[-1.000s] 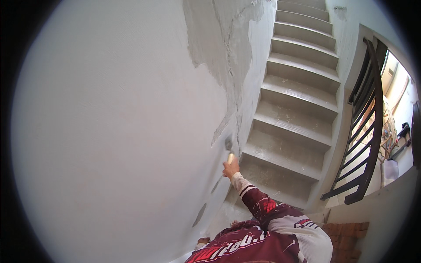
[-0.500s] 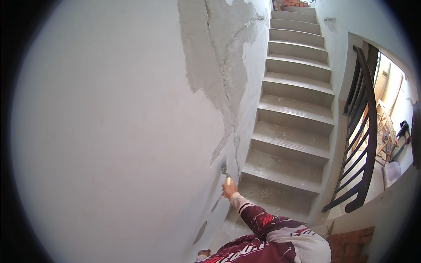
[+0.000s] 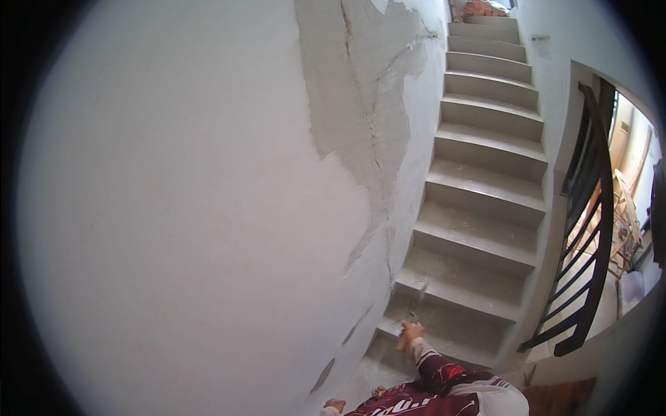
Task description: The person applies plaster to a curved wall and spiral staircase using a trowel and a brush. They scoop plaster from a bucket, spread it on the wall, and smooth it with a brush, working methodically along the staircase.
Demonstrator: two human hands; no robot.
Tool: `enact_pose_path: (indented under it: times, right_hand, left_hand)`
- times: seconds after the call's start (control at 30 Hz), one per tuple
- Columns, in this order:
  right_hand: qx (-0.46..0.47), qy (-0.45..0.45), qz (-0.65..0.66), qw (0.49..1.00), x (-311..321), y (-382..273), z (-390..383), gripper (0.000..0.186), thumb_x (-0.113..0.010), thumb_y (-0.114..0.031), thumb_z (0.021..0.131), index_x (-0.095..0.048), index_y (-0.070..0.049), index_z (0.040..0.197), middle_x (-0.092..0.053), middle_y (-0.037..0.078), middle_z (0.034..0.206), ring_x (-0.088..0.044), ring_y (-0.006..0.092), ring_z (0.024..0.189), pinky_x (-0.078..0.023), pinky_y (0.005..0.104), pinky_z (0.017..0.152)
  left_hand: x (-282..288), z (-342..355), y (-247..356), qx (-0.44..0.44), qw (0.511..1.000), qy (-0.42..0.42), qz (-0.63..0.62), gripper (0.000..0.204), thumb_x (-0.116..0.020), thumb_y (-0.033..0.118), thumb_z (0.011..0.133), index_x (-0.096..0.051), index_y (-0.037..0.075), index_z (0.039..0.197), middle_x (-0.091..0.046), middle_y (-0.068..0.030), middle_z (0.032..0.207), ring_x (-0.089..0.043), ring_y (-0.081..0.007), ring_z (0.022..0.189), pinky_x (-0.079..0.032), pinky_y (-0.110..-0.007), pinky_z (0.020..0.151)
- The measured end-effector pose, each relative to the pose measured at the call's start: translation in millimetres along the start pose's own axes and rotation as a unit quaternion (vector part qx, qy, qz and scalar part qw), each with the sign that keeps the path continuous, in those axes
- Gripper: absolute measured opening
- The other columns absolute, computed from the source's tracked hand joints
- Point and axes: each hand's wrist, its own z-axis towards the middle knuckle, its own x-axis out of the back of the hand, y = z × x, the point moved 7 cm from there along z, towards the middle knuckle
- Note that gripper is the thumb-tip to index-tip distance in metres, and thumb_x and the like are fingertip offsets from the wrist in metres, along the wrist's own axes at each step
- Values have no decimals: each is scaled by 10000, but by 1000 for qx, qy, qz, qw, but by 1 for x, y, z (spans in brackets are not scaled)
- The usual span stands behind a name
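Gripping wooden-handled scraper [image 3: 414, 313] in right hand [image 3: 412, 331] over stairs [image 3: 472, 258], apart from cracked wall [image 3: 208, 208], likely by handle [image 3: 402, 344] to leave blurred blade [image 3: 420, 294] free ahead. Holding left hand [image 3: 335, 404] low near cracked wall; cannot tell whether closed.

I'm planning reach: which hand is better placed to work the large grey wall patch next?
Probably the right hand: it holds the pale-handled tool, blurred here, and is nearer the large grey wall patch. The left hand is low, near the picture's bottom edge.
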Motion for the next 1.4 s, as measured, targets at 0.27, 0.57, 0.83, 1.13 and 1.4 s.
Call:
enact_pose_path:
  times: [0.27, 0.57, 0.83, 1.13, 1.4]
  right_hand:
    - [-266, 44, -99, 958, 119, 58, 74, 189, -555, -189, 883, -533, -29, 983, -577, 103, 811, -577, 267, 696, -475, 431, 592]
    - [390, -198, -311, 844, -68, -252, 34, 409, -674, -227, 839, -483, 6, 1116, -618, 166, 755, -626, 348, 635, -497, 441, 610]
    - [732, -290, -258, 560, -241, -556, -135, 264, -650, -226, 865, -511, -67, 1023, -619, 169, 773, -624, 380, 699, -477, 446, 579]
    - [845, -167, -321, 394, -289, -644, -179, 180, -617, -164, 868, -503, -78, 978, -629, 135, 788, -646, 332, 660, -499, 406, 531]
    - [866, -201, -360, 281, -278, -588, -139, 186, -635, -124, 841, -502, -95, 968, -590, 91, 737, -637, 267, 612, -490, 352, 482]
  left_hand:
    - [50, -55, 135, -168, 967, 171, -88, 416, -705, 386, 779, -668, 48, 1020, -695, -152, 987, -663, -311, 953, -517, -399, 840]
    - [236, -209, 438, -425, 839, 330, -84, 373, -644, 259, 851, -605, 34, 1146, -639, -177, 1095, -623, -329, 994, -494, -393, 877]
    - [96, -179, 407, -319, 892, 281, -157, 401, -645, 321, 857, -607, 60, 1158, -650, -177, 1108, -626, -333, 1018, -495, -394, 889]
    - [-211, -184, 97, 157, 985, 39, -51, 419, -518, 439, 886, -620, 162, 1183, -623, -138, 1182, -610, -305, 1074, -476, -399, 925]
    - [-251, -227, 85, 162, 983, 41, -82, 436, -594, 437, 806, -663, 123, 1100, -657, -162, 1087, -640, -326, 999, -495, -405, 882]
